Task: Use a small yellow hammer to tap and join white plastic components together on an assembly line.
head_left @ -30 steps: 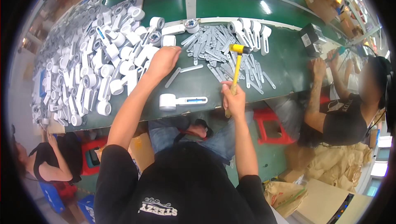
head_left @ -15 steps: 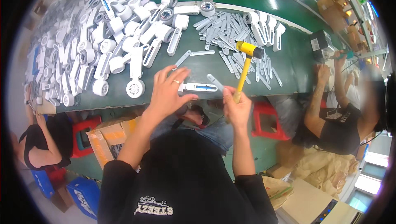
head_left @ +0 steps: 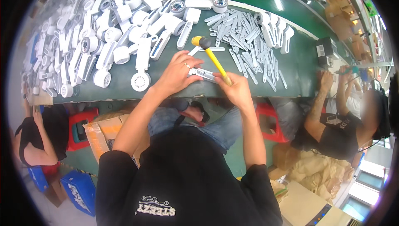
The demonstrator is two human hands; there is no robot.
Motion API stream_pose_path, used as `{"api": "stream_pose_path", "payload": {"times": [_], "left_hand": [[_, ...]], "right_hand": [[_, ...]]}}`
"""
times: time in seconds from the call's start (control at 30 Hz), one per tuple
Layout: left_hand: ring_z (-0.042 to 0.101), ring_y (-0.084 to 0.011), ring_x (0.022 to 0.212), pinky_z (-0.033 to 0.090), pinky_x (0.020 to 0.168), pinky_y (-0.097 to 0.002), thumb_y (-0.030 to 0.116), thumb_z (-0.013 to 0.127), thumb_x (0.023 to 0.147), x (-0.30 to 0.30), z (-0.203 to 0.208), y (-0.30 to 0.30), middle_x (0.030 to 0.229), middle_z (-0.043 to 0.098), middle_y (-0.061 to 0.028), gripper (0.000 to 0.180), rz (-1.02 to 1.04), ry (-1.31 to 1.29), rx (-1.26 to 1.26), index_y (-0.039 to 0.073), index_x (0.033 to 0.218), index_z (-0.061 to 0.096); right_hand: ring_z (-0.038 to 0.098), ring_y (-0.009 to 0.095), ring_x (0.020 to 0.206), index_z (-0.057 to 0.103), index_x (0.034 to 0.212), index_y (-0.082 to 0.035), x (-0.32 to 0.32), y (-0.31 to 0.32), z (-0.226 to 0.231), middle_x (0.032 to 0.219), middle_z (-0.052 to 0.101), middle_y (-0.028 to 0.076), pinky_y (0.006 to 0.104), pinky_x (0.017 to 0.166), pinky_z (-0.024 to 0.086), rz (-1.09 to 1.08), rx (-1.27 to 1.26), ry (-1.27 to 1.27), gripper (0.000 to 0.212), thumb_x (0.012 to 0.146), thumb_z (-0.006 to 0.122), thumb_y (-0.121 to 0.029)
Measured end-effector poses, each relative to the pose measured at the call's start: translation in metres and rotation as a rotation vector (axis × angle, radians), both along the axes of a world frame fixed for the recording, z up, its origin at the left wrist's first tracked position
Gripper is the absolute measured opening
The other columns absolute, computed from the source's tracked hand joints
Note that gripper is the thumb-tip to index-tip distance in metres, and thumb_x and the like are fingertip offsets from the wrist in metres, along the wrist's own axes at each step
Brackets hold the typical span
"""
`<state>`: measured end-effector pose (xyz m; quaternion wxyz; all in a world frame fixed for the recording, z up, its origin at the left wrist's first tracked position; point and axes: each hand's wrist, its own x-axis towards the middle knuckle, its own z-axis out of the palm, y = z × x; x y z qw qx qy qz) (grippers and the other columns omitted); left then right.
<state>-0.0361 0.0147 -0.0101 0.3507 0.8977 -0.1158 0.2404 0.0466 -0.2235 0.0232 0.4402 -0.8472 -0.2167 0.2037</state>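
Note:
My left hand (head_left: pixel 176 74) is curled round a white handheld fan, whose head is hidden under the palm. The fan's handle (head_left: pixel 202 74) points right, and a grey cover strip lies over its slot. The yellow shaft of a mallet (head_left: pixel 215 61) is gripped in my right hand (head_left: pixel 237 89), with its yellow-and-black head raised up and to the left. That hand's fingertips are at the right end of the fan handle. Just beyond my left hand lie loose grey strips (head_left: pixel 214 49).
A big heap of white handheld fans (head_left: pixel 120 34) covers the table's left side. Grey cover strips (head_left: pixel 245 39) are piled beyond my right hand, with several fans (head_left: pixel 272 28) lined up beside them. Co-workers sit left and right; red stools (head_left: pixel 272 122) and a cardboard box (head_left: pixel 102 134) stand below.
My right hand has brought the grey strip onto the fan handle, covering its blue inside. My left hand has closed round the fan. The mallet head has swung left.

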Motion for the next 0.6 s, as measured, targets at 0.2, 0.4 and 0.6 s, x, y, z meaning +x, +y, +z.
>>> {"api": "stream_pose_path", "payload": {"times": [0.2,0.4,0.6], "left_hand": [[0.067,-0.0250,0.106,0.049,0.111,-0.0500,0.020,0.083,0.085,0.005,-0.005,0.006,0.097,0.068,-0.0033,0.020,-0.063,-0.103,0.153,0.013,0.101,0.075],[0.067,-0.0257,0.102,0.051,0.106,-0.0477,0.021,0.084,0.085,0.007,-0.008,0.003,0.096,0.067,-0.0036,0.020,-0.074,-0.084,0.112,0.011,0.101,0.075],[0.067,-0.0235,0.107,0.049,0.110,-0.0477,0.020,0.084,0.085,0.007,0.001,-0.001,0.101,0.070,-0.0036,0.022,-0.042,-0.082,0.198,0.012,0.104,0.078]], "right_hand": [[0.051,0.007,0.063,0.081,0.117,-0.009,0.012,0.008,0.015,0.065,0.059,-0.001,0.0300,0.059,0.043,0.052,-0.181,0.039,0.024,0.099,0.077,-0.023],[0.049,0.006,0.049,0.076,0.127,-0.006,0.009,0.011,0.018,0.061,0.059,-0.002,0.0267,0.046,0.037,-0.142,-0.139,0.357,0.036,0.099,0.079,-0.028],[0.042,0.005,0.046,0.075,0.123,0.000,0.009,0.007,-0.001,0.060,0.053,-0.004,0.0268,0.043,0.030,-0.230,0.070,0.581,0.035,0.099,0.078,-0.026]]}}
